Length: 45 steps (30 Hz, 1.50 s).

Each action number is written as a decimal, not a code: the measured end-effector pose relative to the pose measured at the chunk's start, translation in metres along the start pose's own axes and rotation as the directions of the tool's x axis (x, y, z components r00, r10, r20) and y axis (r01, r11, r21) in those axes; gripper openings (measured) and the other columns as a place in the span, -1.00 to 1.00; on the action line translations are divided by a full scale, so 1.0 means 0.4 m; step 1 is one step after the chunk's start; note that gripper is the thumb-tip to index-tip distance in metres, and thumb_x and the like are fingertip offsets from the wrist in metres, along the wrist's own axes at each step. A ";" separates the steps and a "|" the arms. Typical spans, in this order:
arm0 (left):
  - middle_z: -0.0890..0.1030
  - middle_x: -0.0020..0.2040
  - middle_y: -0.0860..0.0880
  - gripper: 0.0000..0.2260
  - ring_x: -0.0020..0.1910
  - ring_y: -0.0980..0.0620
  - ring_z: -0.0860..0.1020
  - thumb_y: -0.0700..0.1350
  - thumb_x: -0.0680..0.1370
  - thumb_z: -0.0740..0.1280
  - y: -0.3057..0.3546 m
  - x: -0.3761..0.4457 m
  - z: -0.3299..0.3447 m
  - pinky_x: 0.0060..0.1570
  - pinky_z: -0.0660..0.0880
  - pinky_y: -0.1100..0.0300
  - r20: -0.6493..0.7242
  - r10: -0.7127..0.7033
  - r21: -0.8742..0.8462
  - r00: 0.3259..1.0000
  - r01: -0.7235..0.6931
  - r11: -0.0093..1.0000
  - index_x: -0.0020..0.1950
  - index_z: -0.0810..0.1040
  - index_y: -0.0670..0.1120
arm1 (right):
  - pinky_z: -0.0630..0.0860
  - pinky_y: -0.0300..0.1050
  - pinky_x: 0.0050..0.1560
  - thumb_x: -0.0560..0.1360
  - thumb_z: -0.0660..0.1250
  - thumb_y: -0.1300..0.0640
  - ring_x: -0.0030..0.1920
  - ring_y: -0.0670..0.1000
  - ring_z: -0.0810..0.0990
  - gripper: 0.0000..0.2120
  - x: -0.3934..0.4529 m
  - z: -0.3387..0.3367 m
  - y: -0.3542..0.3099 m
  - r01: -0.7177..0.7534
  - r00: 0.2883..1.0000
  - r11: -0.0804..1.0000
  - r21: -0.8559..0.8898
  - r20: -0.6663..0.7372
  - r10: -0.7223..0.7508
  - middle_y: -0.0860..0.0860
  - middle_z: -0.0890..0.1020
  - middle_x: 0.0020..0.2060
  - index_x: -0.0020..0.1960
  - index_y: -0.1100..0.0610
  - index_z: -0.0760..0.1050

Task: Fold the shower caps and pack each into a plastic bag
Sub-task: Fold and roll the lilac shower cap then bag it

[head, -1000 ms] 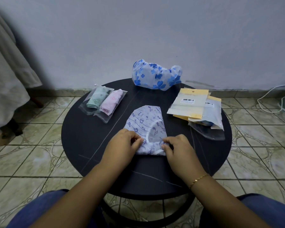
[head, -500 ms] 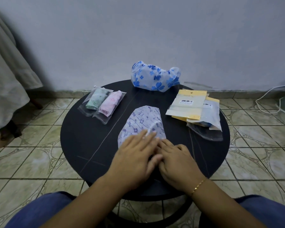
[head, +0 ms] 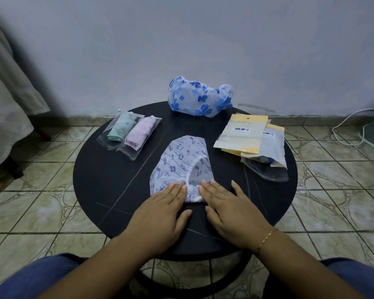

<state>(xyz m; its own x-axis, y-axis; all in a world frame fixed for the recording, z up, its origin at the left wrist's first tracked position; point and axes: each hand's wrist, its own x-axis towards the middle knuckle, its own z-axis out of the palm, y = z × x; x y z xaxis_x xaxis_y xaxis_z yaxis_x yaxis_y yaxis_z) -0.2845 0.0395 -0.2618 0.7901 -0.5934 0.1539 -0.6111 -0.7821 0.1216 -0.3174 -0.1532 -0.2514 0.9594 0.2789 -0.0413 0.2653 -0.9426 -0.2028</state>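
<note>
One music-note shower cap [head: 180, 167], white with purple notes, lies flattened at the centre of the round black bench [head: 108, 182], its near edge folded and its elastic rim showing as a white curve near the fingertips. Both hands lie flat on it, palms down. The left hand [head: 160, 214] presses the near left portion of the cap with fingers extended and together; its grip is fully open and has hold of nothing. The right hand [head: 229, 210] presses the near right portion, fingers spread, part of the hand lying on the bare bench surface; its grip is likewise fully open and empty. The two hands are just beside each other, with a narrow strip of cap visible between them. A gold bracelet [head: 266, 238] sits on the right wrist.

A blue-flower shower cap [head: 200, 97], unfolded and puffed, stands at the far edge of the bench, well apart from the hands. At far left, two clear plastic bags lie side by side and touching: one holds a folded green cap [head: 121, 129], the other a folded pink cap [head: 141, 133]. At right, a stack of empty plastic bags [head: 253, 141] with yellow headers and barcode labels lies overlapped, near the music-note cap but not touching it.

The floor is tiled [head: 30, 203]. A white cable [head: 350, 128] runs along the floor at far right. Pale fabric [head: 7, 100] hangs at far left.
</note>
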 end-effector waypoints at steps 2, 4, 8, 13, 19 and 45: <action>0.63 0.15 0.01 -0.54 0.11 0.08 0.61 0.13 0.54 0.07 -0.018 0.008 -0.002 0.02 0.56 0.15 -0.071 0.048 0.004 0.996 -0.048 0.999 0.19 0.61 -0.07 | -0.28 -0.02 0.44 0.36 -0.35 -0.21 0.42 -0.31 -0.06 -0.24 0.004 0.003 0.000 0.000 0.997 1.000 0.005 -0.079 0.000 -0.21 0.11 0.48 0.51 -0.07 0.11; 0.68 0.04 0.02 -0.62 -0.05 0.07 0.66 0.05 0.49 0.12 -0.025 0.016 -0.017 -0.13 0.61 0.18 -0.092 0.109 -0.010 0.990 -0.110 0.994 0.09 0.66 -0.04 | 0.05 0.08 0.41 0.44 -0.09 -0.17 0.33 -0.18 0.40 -0.41 0.001 0.009 -0.004 0.018 0.977 1.000 -0.018 -0.211 -0.021 -0.15 0.47 0.32 0.34 -0.03 0.45; 0.70 -0.10 0.08 -0.66 -0.24 0.09 0.65 0.03 0.48 0.12 -0.027 0.020 -0.038 -0.30 0.58 0.25 -0.073 0.176 0.020 0.982 -0.175 0.984 -0.03 0.68 0.02 | 0.35 0.07 0.31 0.43 0.12 -0.11 0.07 -0.14 0.60 -0.60 -0.009 0.028 -0.007 0.059 0.945 0.998 -0.038 -0.321 -0.068 -0.16 0.64 0.05 0.15 -0.05 0.57; 0.59 0.04 0.21 -0.52 0.01 0.26 0.55 0.23 0.46 0.02 -0.039 0.034 -0.080 -0.01 0.52 0.26 -0.008 0.114 -0.191 0.993 -0.114 0.975 0.16 0.60 0.12 | 0.27 -0.06 0.25 0.41 0.15 -0.01 0.00 -0.12 0.55 -0.68 -0.005 0.023 -0.002 0.112 0.917 0.992 0.055 -0.391 -0.082 -0.17 0.63 -0.08 0.08 -0.06 0.57; 0.60 -0.04 0.23 -0.70 -0.01 0.31 0.53 0.15 0.36 0.48 -0.092 0.044 -0.111 0.05 0.44 0.36 0.235 -0.025 -0.475 0.972 0.138 0.869 0.07 0.59 0.29 | 0.24 -0.23 0.11 0.54 0.25 0.02 0.05 -0.10 0.46 -0.77 0.019 -0.017 0.009 0.020 0.970 0.917 0.398 -0.231 0.079 -0.13 0.54 -0.06 0.17 -0.11 0.52; 0.67 -0.29 0.04 -0.79 -0.23 0.05 0.64 0.09 0.38 0.46 -0.096 0.091 -0.077 -0.04 0.57 0.02 0.180 -0.573 -0.566 0.799 0.561 0.604 -0.25 0.59 -0.04 | 0.40 -0.24 -0.05 0.50 0.34 0.12 -0.12 -0.09 0.44 -0.83 0.097 -0.010 -0.016 -0.205 0.874 0.793 0.573 -0.258 0.412 -0.13 0.32 -0.10 0.07 -0.07 0.54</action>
<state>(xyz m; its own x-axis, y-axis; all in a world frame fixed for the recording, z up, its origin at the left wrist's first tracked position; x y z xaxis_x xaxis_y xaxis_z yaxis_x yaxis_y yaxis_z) -0.2339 0.0539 -0.2306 0.9905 -0.0604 -0.1236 0.0466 -0.6981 0.7145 -0.2816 -0.1370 -0.2478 0.9725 -0.1918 0.1323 -0.0410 -0.6999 -0.7130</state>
